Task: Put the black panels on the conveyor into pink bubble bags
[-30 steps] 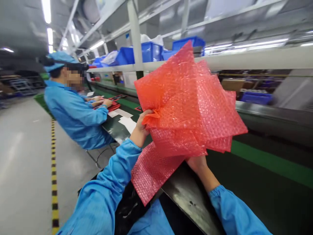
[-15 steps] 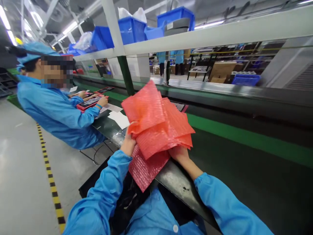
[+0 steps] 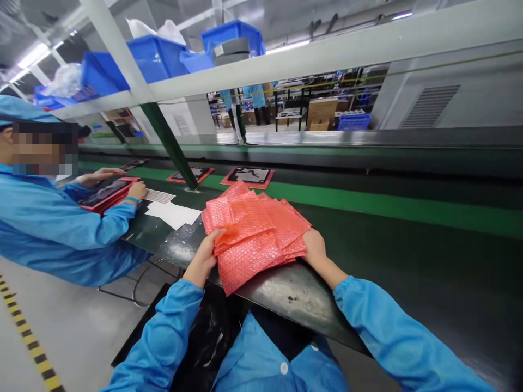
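Bubble wrap (image 3: 255, 247) fans rightward (long axis unclear).

Legible text: none. Item 1, label (image 3: 219, 50): small, pale, fixed to a grey object (image 3: 237, 50) by the blue bin (image 3: 253, 38) on the upper shelf (image 3: 286, 73); any print too small to read. Item 2, lined sheet (image 3: 160, 196): white, close rows, on the tabletop (image 3: 281, 294) (whether the rows are print cannot be told). Item 3, floor marking (image 3: 30, 343): yellow-and-black striped tape, a sign by colour alone, on the grey floor (image 3: 81, 326), lower left.
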A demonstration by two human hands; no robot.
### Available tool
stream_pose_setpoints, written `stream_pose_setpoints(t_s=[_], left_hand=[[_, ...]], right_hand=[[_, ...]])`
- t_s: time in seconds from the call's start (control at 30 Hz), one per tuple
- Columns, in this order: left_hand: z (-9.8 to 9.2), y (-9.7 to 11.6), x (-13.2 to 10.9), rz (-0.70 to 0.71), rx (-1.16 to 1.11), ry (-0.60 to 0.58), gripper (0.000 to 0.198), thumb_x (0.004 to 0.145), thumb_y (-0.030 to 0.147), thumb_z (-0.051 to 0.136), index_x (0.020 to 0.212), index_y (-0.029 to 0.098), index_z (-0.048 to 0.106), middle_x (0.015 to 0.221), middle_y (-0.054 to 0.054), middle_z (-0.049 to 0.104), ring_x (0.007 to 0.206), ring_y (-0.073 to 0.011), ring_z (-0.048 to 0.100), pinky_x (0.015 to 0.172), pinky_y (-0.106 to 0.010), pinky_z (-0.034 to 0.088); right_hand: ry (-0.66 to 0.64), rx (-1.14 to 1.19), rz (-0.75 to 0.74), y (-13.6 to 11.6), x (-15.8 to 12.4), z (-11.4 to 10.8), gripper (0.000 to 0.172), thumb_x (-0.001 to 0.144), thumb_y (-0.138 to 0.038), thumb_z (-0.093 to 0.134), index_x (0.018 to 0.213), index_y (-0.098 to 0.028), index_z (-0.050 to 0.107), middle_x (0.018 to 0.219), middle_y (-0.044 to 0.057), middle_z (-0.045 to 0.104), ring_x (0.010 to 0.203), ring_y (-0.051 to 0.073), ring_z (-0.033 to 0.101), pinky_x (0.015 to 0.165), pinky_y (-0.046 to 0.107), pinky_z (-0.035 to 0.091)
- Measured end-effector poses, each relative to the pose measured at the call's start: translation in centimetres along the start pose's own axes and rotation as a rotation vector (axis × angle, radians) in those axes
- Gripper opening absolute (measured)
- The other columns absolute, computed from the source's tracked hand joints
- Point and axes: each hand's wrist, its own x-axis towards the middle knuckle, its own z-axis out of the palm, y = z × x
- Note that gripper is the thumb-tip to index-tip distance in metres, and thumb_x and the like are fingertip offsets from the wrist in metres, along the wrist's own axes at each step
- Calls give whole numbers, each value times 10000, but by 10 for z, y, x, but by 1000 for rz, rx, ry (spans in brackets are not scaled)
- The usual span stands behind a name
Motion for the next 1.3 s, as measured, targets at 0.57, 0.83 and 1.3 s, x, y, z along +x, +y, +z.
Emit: stream_pose_setpoints(t_s=[0.57, 0.83, 1.3], left_hand=[[-28, -10, -44, 864, 838, 471, 1001, 865, 690, 803, 1638, 203, 393, 1647, -205, 372, 1520, -402, 386, 1234, -580, 431], [-12, -9, -46, 931, 849, 377, 339, 975, 508, 642, 921, 201, 776, 985, -88, 732, 942, -272, 672, 900, -422, 562], [-7, 1, -34, 786, 1326, 94, 364, 939, 391, 735, 1237, 183, 766, 1316, -145, 720, 1250, -376, 651, 1113, -527, 529]], right_hand=[[24, 341, 43, -63, 61, -32, 564, 815, -675, 814, 1045, -170, 713, 949, 107, 742, 884, 291, 696, 747, 357, 474], [114, 917, -74, -60, 84, -40, 515, 714, -676, 759, 770, -204, 562, 674, -7, 543, 623, 136, 448, 593, 274, 326], [170, 981, -556, -125, 98, -194, 210, 867, -111, 705, 1065, -177, 683, 989, 34, 696, 935, 172, 689, 836, 285, 591]])
